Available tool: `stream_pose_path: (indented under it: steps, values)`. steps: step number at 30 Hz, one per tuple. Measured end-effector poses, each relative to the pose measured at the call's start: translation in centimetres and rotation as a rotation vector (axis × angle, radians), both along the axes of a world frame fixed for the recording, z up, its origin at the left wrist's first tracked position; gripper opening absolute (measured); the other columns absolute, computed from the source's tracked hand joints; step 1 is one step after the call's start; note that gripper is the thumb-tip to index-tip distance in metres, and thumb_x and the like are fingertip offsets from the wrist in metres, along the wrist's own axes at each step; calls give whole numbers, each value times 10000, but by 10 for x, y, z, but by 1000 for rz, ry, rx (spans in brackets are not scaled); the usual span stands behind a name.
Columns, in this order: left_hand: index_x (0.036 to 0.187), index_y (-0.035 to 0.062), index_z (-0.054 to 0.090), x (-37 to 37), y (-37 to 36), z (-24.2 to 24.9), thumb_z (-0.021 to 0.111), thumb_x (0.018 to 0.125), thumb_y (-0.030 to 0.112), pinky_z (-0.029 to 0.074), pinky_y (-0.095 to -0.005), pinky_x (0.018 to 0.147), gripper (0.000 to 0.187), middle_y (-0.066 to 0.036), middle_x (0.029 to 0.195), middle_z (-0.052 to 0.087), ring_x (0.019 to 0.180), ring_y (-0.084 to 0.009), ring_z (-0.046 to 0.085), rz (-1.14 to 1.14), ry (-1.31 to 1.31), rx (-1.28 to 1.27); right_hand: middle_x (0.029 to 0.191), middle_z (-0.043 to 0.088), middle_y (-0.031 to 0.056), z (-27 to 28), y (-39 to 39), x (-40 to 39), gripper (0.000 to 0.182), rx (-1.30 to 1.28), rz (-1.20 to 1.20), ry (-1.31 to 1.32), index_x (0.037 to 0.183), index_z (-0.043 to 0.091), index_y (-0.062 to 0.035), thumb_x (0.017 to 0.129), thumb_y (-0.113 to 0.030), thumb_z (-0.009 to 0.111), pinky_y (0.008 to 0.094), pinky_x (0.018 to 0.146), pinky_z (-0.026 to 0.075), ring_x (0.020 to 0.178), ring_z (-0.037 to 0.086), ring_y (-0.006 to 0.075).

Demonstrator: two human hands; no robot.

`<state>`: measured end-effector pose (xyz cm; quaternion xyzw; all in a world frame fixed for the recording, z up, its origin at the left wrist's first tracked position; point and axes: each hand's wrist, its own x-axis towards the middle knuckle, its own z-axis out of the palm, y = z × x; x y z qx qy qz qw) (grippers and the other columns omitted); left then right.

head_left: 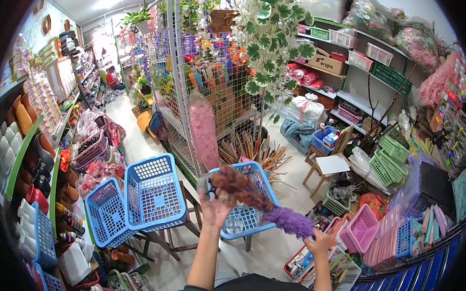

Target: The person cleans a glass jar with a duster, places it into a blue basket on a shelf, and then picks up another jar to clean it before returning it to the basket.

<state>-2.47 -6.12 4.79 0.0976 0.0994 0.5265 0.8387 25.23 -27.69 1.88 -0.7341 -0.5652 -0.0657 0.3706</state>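
My right hand (320, 242) is closed around the end of a fluffy feather duster (264, 203), purple near that hand and brown at its far end. The duster slants up to the left across a blue basket (273, 193), its brown tip blurred. My left hand (217, 208) is palm up at the basket's left side, fingers curled about a clear glass container (205, 184) partly hidden by the duster's tip. More clear glass-like pieces (234, 224) lie in the basket below.
Two blue baskets (155, 226) stand left on wooden stools (184, 216). Behind are a wire mesh rack (178, 91) and a bundle of thin sticks (266, 155). Shelves of vases (24, 113) line the left. At right are a pink basket (359, 227) and a small chair (332, 168). A person (113, 79) sits far back.
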Motion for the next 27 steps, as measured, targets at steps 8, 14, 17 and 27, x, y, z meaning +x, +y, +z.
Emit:
stream_pose_path:
  steps: [8, 14, 17, 27]
  values:
    - [1273, 159, 469, 5, -6, 6, 451, 681, 799, 265, -565, 1017, 872, -96, 1298, 470, 1198, -301, 425, -184, 62, 113, 620, 604, 97, 24, -8, 25, 281, 6, 47, -14, 780, 674, -98, 566, -274, 720, 351, 524, 459, 552, 593, 262]
    - [1345, 124, 387, 19, -18, 31, 458, 648, 831, 256, -542, 1024, 995, -118, 1346, 422, 1242, -317, 377, -127, 91, 109, 709, 650, 100, 23, -9, 22, 289, -8, 96, -46, 786, 674, -74, 559, -245, 725, 346, 570, 485, 616, 620, 277]
    - [1359, 88, 361, 1, 0, 3, 464, 609, 855, 248, -528, 1028, 1078, -155, 1341, 416, 1242, -351, 367, -203, 135, 88, 703, 644, 122, 30, -6, 25, 298, 58, 24, -88, 782, 672, -61, 546, -241, 697, 359, 572, 489, 610, 617, 289]
    - [1230, 112, 478, -24, 5, -20, 482, 678, 789, 314, -556, 996, 874, -110, 1237, 508, 1131, -311, 488, -92, 120, 75, 601, 586, 136, -34, -3, 31, 319, -312, -8, 284, 766, 645, -22, 614, -295, 708, 348, 507, 417, 524, 569, 290]
